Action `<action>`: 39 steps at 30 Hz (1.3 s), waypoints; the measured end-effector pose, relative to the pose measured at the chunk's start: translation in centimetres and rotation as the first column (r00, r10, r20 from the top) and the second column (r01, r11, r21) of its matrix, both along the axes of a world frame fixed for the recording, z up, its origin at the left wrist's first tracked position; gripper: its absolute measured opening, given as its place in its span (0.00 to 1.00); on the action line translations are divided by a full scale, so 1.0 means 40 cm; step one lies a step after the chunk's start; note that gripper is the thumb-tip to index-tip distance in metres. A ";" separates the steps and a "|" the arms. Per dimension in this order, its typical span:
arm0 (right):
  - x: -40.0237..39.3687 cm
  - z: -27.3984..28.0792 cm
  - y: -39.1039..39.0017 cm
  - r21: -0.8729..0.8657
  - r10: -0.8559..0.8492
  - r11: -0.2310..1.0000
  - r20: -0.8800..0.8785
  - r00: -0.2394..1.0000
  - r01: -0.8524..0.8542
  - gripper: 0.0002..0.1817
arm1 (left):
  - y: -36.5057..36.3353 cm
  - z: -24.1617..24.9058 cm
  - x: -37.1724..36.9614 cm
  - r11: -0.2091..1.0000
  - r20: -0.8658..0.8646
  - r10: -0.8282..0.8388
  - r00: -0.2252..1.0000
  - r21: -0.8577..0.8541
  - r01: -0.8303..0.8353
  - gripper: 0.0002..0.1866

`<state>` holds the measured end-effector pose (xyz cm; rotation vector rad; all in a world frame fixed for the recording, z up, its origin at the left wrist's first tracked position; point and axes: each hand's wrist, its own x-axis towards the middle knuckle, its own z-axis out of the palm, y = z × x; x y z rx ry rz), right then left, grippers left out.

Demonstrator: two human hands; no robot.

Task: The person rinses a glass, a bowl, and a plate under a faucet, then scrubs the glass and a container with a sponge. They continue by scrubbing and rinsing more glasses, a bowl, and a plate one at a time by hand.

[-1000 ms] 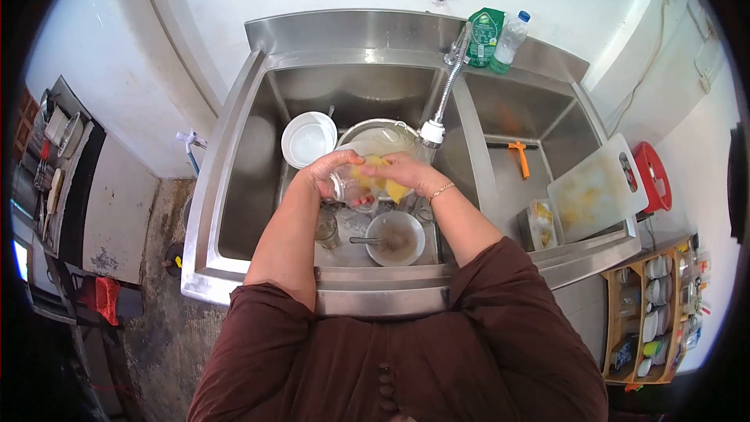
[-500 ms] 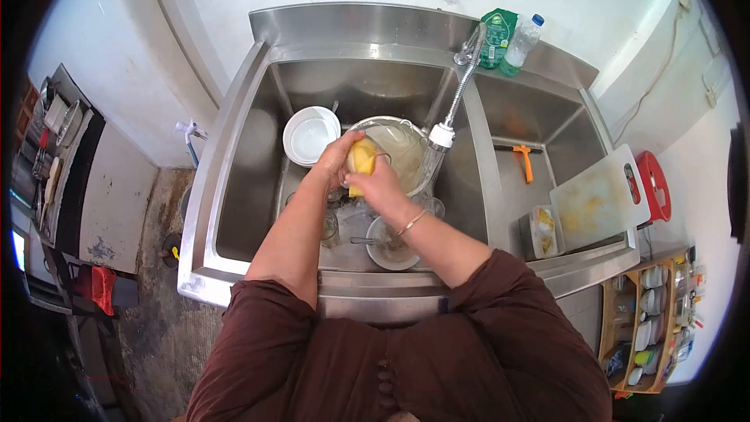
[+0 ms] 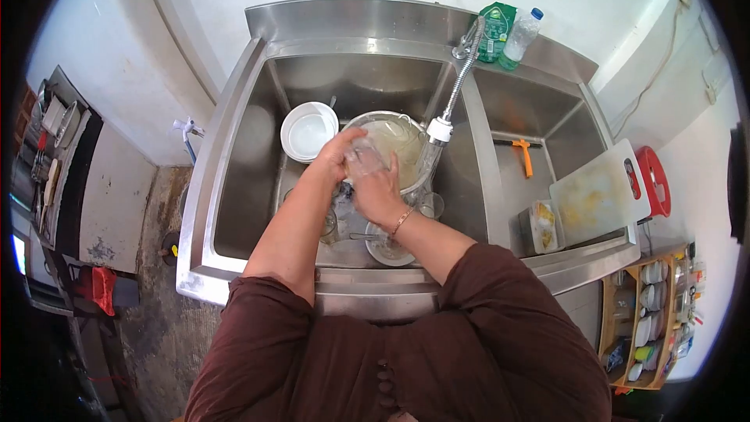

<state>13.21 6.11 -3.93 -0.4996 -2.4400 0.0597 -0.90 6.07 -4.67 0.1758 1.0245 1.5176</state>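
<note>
Resting near the front edge of the stainless-steel sink [image 3: 375,281], at the lower centre of the frame, a round white bowl [image 3: 391,257] has a metal spoon [image 3: 362,236] in it; the right wrist partly hides its contents. To its left stands a clear drinking glass [image 3: 328,228], and another clear glass [image 3: 430,205] lies to its upper right.

At the centre, the left hand [image 3: 336,154] and right hand [image 3: 378,194] close together around a clear, see-through vessel [image 3: 366,158]. The left has its fingers curled over the vessel's upper left; the right reaches across from the lower right, wrist bent, with one finger raised. Both forearms slant inward.

Beyond them, a wide round basin [image 3: 362,118] holds cloudy water and clear items too indistinct to name. Stacked white bowls [image 3: 308,131] sit to its left. In the right compartment, a clear rectangular container [image 3: 545,227] holds something yellow, beside a stained white cutting board [image 3: 598,195]. Farthest, at upper right, stand a green pouch [image 3: 495,31] and a blue-capped clear bottle [image 3: 521,37] containing green liquid.
</note>
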 end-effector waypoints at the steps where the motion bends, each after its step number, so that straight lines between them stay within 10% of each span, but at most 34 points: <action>1: 0.006 -0.025 0.029 0.010 0.100 0.995 0.093 0.991 -0.101 0.31 | -0.008 0.018 0.033 0.991 -0.131 0.031 0.991 -0.121 -0.048 0.17; 5: -0.031 0.027 0.055 -0.430 0.195 0.889 0.668 0.718 0.159 0.32 | 0.002 -0.059 0.050 0.968 0.075 0.229 0.971 -0.126 -0.218 0.17; 7: -0.035 0.007 0.060 -0.914 0.112 0.404 0.029 0.993 -0.019 0.30 | 0.014 -0.062 0.029 0.985 0.075 0.166 0.983 -0.061 -0.162 0.18; 8: -0.032 -0.007 0.052 -0.916 0.108 0.400 0.029 0.994 -0.017 0.30 | 0.023 -0.064 0.021 0.994 0.075 0.105 0.992 0.012 -0.107 0.19; 10: -0.011 0.000 0.021 -0.394 -0.077 0.916 0.010 0.997 0.075 0.24 | 0.026 -0.047 0.037 0.995 0.188 0.035 0.982 0.081 -0.051 0.19; 13: 0.009 -0.054 0.058 0.005 0.070 0.997 0.166 0.984 -0.072 0.24 | 0.008 -0.033 0.074 0.965 -0.036 0.144 0.989 -0.215 -0.149 0.18; 17: -0.044 -0.043 0.080 -0.631 0.125 0.747 0.439 0.890 0.207 0.26 | 0.004 -0.070 0.046 0.975 -0.065 0.133 0.989 -0.170 -0.142 0.19; 19: -0.058 -0.060 0.112 -0.958 0.094 0.224 -0.161 0.983 -0.178 0.22 | 0.024 -0.080 0.025 0.983 0.132 0.138 0.982 0.102 -0.152 0.19; 20: -0.039 -0.081 0.102 -0.960 0.089 0.219 -0.158 0.983 -0.174 0.22 | 0.027 -0.093 0.028 0.984 0.134 0.135 0.982 0.096 -0.148 0.19; 22: 0.010 -0.030 0.054 -0.333 0.014 0.939 0.296 0.955 0.089 0.22 | 0.025 -0.041 0.055 0.991 0.071 0.095 0.993 -0.106 -0.087 0.18; 26: -0.016 -0.034 0.083 -0.350 0.131 0.935 0.469 0.873 0.048 0.26 | 0.012 -0.058 0.068 0.985 0.061 0.140 0.988 -0.114 -0.133 0.19; 29: -0.048 -0.030 0.084 -0.788 -0.035 0.595 0.175 0.984 0.161 0.28 | 0.017 -0.057 0.056 0.986 0.221 -0.028 0.975 0.164 -0.009 0.19; 31: -0.025 -0.011 0.074 -0.898 -0.054 0.363 -0.286 0.957 -0.248 0.26 | 0.022 -0.053 0.055 0.994 0.126 -0.022 0.992 0.109 0.008 0.19; 32: -0.010 -0.032 0.077 -0.898 -0.057 0.365 -0.284 0.957 -0.245 0.26 | 0.024 -0.051 0.057 0.998 0.025 -0.018 1.000 0.059 0.016 0.18; 34: 0.014 -0.068 0.075 -0.408 0.183 0.889 -0.097 0.978 -0.207 0.22 | 0.029 -0.059 0.073 0.994 0.014 0.083 0.996 -0.072 -0.081 0.16; 38: -0.024 -0.034 0.069 -0.516 0.119 0.851 0.016 0.993 -0.094 0.21 | 0.042 -0.118 0.015 0.982 0.091 0.191 0.977 -0.033 -0.188 0.17; 39: -0.036 -0.010 0.067 -0.884 0.040 0.445 -0.140 0.989 -0.143 0.20 | 0.035 -0.117 0.008 0.989 0.086 0.148 0.985 0.005 -0.149 0.17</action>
